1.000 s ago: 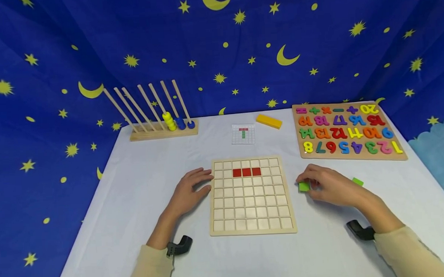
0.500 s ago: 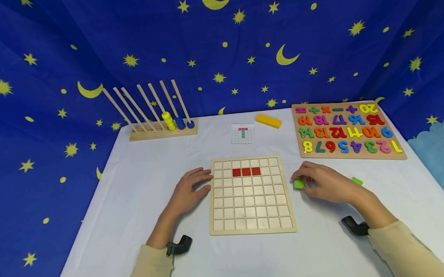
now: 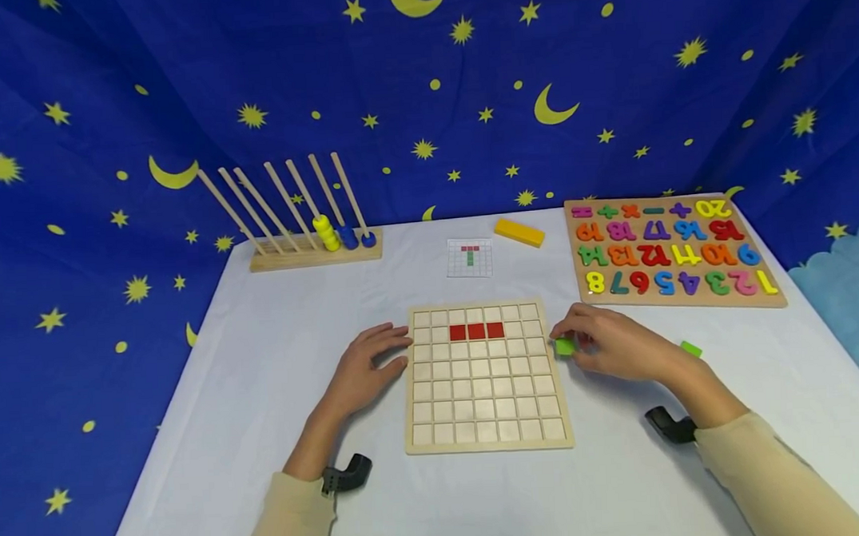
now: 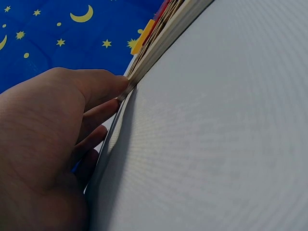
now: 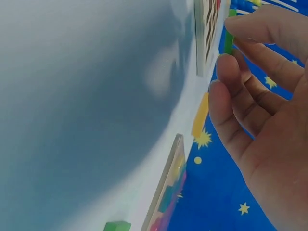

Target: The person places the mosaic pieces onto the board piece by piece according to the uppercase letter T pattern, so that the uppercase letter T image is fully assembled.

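Observation:
My right hand (image 3: 613, 341) pinches a green square tile (image 3: 565, 347) between thumb and fingers, close to the right edge of the wooden grid board (image 3: 485, 446). In the right wrist view the tile (image 5: 229, 33) shows edge-on at the fingertips, lifted off the table. Three red tiles (image 3: 476, 331) sit side by side in the board's second row from the far edge. My left hand (image 3: 365, 367) rests at the board's left edge, fingers relaxed and touching its side; the left wrist view shows its thumb (image 4: 108, 85) against that edge.
A second green tile (image 3: 691, 349) lies behind the right hand. Beyond the board are a pattern card (image 3: 470, 258) with a red and green T and a yellow block (image 3: 519, 233). A number puzzle (image 3: 677, 253) stands far right, a peg abacus (image 3: 317, 259) far left.
My right hand has moved left and slightly away from me with the green tile, from the table beside the board to its right edge. The left hand stays put.

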The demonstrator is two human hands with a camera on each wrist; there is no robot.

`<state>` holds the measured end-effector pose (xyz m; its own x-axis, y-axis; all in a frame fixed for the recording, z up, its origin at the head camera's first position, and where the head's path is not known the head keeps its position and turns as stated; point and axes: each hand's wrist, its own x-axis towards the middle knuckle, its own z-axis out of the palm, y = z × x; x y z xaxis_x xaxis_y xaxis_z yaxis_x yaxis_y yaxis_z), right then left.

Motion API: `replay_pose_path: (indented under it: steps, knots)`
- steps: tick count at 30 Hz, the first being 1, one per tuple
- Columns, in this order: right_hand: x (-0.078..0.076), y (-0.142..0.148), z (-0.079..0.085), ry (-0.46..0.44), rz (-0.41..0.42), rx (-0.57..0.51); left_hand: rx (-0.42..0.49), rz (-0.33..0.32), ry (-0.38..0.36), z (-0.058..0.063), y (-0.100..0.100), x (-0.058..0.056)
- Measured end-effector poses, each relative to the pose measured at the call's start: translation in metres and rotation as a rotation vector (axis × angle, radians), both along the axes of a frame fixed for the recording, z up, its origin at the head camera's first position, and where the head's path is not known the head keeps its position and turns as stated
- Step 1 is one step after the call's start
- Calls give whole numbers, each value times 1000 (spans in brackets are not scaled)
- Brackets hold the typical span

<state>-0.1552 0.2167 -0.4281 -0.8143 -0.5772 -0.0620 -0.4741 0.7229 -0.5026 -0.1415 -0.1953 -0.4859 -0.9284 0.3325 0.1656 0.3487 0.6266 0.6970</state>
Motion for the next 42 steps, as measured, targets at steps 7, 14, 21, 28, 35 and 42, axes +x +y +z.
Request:
replay_pose_path:
  steps: [7, 14, 21, 28, 35, 42]
  knots:
    - [-6, -5, -3, -23, 4, -3, -5, 9, -7, -1, 1, 0]
    - [-11, -11, -3, -48, 7, -16, -2, 11, -15, 0, 1, 0]
    - [-14, -15, -5, -70, 5, -39, 5, 3, -8, 1, 1, 0]
    - [-17, -19, -4, -64, 19, -51, 4, 4, -6, 0, 0, 0]
    - [-23, -24, -3, -57, 15, -61, -2, 0, -3, 0, 0, -1]
    - [-25, -31, -2, -75, 17, -84, 1, 2, -14, 0, 0, 0]
